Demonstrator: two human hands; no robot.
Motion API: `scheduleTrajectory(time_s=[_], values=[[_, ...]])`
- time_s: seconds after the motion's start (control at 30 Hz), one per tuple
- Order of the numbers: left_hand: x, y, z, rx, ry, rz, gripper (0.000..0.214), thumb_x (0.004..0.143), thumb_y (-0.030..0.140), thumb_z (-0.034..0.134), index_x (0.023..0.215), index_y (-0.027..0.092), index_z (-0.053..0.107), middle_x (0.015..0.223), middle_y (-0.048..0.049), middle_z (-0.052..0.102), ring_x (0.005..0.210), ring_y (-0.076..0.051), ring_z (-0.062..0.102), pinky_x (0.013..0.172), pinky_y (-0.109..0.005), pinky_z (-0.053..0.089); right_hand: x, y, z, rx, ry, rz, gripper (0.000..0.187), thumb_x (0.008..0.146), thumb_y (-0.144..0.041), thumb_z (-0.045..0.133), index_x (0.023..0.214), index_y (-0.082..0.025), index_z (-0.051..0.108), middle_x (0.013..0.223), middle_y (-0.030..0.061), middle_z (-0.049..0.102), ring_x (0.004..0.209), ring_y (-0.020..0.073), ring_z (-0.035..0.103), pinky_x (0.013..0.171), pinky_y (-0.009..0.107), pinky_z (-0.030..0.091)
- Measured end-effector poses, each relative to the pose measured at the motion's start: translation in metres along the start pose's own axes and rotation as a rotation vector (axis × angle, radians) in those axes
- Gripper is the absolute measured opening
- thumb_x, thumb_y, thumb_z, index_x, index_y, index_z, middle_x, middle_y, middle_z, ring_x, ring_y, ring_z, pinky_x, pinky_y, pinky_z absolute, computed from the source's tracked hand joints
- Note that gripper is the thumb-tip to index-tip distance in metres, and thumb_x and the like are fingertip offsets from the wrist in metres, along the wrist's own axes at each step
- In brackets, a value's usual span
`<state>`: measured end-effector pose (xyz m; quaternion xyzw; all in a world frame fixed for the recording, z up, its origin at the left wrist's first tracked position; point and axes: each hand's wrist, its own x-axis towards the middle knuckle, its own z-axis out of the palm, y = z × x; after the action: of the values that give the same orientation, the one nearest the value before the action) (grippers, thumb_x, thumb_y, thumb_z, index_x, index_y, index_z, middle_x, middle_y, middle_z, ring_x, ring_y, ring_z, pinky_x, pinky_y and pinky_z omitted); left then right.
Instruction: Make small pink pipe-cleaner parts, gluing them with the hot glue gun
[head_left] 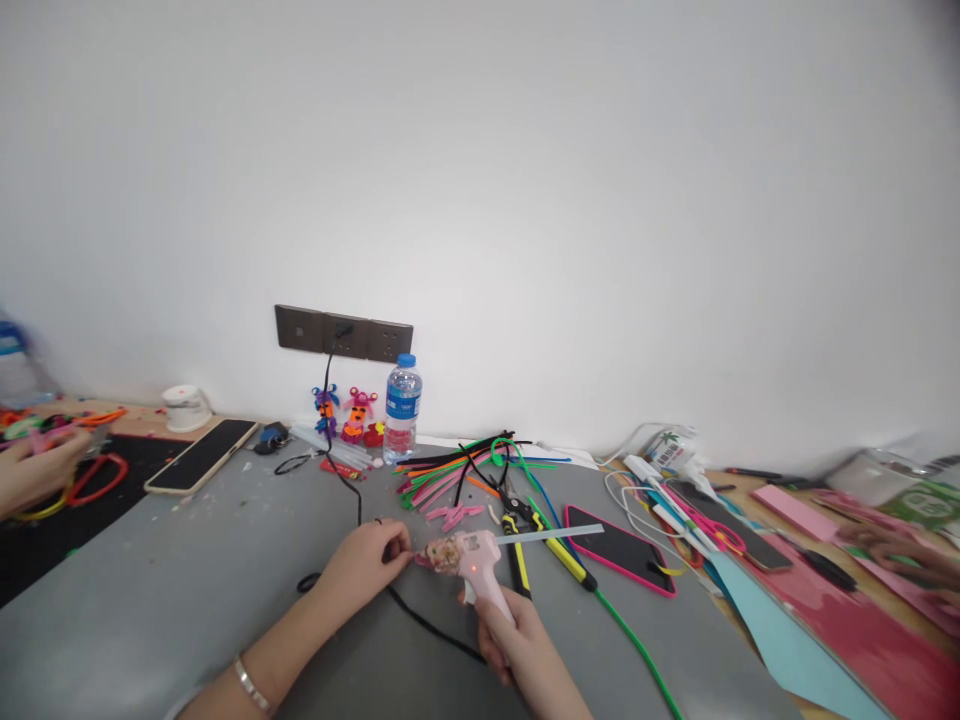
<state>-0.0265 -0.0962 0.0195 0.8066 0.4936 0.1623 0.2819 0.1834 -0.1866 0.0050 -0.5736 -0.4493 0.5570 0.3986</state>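
My right hand (504, 640) is wrapped round the handle of a pale pink hot glue gun (478, 565), whose small red light is lit. A clear glue stick (551, 534) juts from its back toward the right. At the nozzle, my left hand (375, 556) has its fingertips pinched together; whatever they hold is too small to make out. Just behind the gun lies a pink pipe-cleaner piece (454, 515). Yellow-and-black pliers (517, 550) rest right of the gun, beside a bundle of coloured pipe cleaners (442, 475).
A water bottle (403, 410) and two pipe-cleaner figures (358, 415) stand by the wall. Phones lie left (204, 457) and right (619, 548). A black cord (352, 490) crosses the grey mat (135, 600). Other people's hands work at far left (45, 470) and far right (900, 560).
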Motion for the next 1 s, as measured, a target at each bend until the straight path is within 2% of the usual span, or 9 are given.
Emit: scheduleTrajectory(time_s=[0.27,0.7,1.0], values=[[0.0009,-0.0028,0.0025,-0.024,0.02,0.004,0.011,0.078,0.019,0.055,0.077,0.02,0.066,0.07,-0.0002,0.064,0.067,-0.018,0.058,0.061,-0.024,0.034,0.0021,0.0031,-0.0001,-0.002,0.02,0.033,0.062,0.067,-0.07,0.056,0.086,-0.012,0.058,0.038,-0.0099,0.039,0.031,0.0049,0.025,0.032,0.018,0.018],[0.0014,-0.0057,0.0036,-0.042,0.03,0.026,0.011,0.079,0.019,0.055,0.078,0.02,0.066,0.07,-0.0003,0.063,0.067,-0.018,0.057,0.061,-0.024,0.034,-0.0009,0.0057,-0.0018,0.023,0.018,-0.008,0.061,0.07,-0.07,0.055,0.086,-0.012,0.058,0.038,-0.0097,0.039,0.032,0.005,0.025,0.033,0.018,0.019],[0.001,-0.0057,0.0036,-0.039,0.031,0.014,0.011,0.079,0.02,0.055,0.077,0.02,0.066,0.069,-0.0003,0.064,0.067,-0.018,0.057,0.061,-0.024,0.034,-0.0054,0.001,-0.001,0.022,0.021,0.017,0.064,0.069,-0.071,0.054,0.089,-0.011,0.057,0.037,-0.0098,0.038,0.032,0.0058,0.026,0.033,0.019,0.02]])
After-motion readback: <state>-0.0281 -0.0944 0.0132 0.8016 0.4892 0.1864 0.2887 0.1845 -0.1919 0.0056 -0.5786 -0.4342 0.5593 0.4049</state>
